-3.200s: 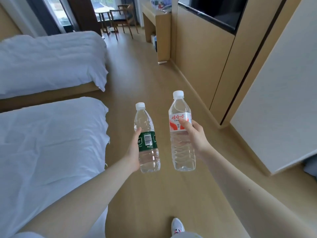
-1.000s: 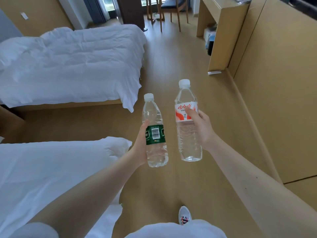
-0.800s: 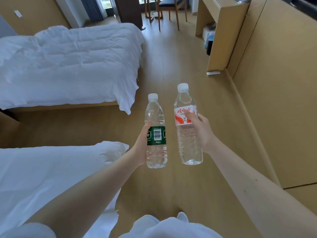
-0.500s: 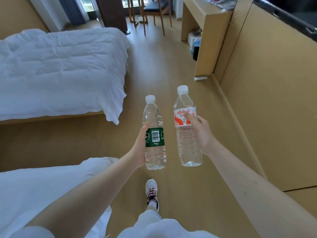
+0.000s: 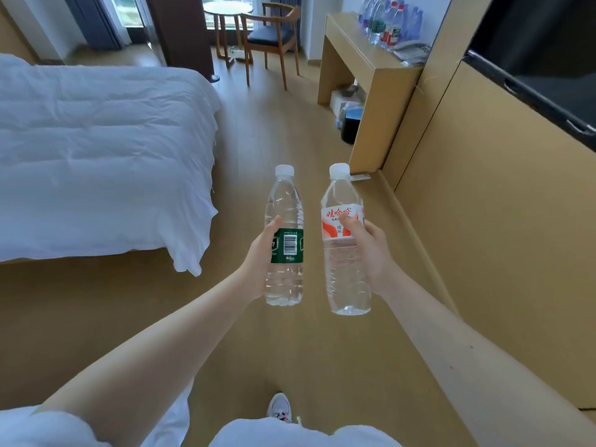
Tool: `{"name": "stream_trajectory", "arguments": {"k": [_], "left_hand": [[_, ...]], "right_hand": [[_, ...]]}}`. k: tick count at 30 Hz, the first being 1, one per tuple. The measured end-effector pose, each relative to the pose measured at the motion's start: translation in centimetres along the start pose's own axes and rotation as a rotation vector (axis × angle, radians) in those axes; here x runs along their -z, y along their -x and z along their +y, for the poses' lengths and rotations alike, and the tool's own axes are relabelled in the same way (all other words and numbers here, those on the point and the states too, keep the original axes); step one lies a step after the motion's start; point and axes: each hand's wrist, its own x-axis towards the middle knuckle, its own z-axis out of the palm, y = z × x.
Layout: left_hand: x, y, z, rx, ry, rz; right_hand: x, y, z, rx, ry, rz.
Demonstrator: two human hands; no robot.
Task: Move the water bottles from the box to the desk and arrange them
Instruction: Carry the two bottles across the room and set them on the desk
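- Mid-carry: two bottles are in hand, upright over the floor (image 5: 290,350), well apart from the bench (image 5: 351,50).
- The left grip (image 5: 261,256) wraps the green-label bottle (image 5: 285,201); the right grip (image 5: 371,250) wraps the red-label bottle (image 5: 342,279).
- A cluster of bottles (image 5: 388,24) already stands along the bench's wall-side edge, too crowded to count.
- Left to do: set these two down and line them up.

Soft daylight comes from the window (image 5: 124,9) at the top edge, bleaching the bed (image 5: 96,150). Shadows are faint. Wide-angle distortion bends the edges; the desk bottles (image 5: 392,25) look slightly soft, perhaps blurred.
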Motion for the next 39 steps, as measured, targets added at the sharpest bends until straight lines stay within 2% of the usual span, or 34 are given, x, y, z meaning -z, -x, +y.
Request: {"name": "stream_trajectory", "arguments": {"k": [9, 17, 26, 29, 39], "left_hand": [[2.1, -5.4, 3.7, 0.055, 0.05, 0.011], [2.0, -13.3, 7.6, 0.078, 0.088, 0.058], [-1.1, -24.9, 17.3, 0.079, 0.029, 0.14], [-2.9, -28.8, 20.3, 0.095, 0.054, 0.128], [-5.4, -37.6, 26.4, 0.124, 0.047, 0.094]], "right_hand": [[-2.9, -6.8, -1.1, -0.009, 0.021, 0.01], [-3.5, -17.1, -2.3, -0.059, 0.051, -0.073], [-3.6, -33.5, -8.1, -0.069, -0.015, -0.159], [-2.9, -38.4, -9.7, -0.057, -0.019, -0.14], [-1.9, -48.8, -12.7, -0.069, -0.056, -0.186]]}}
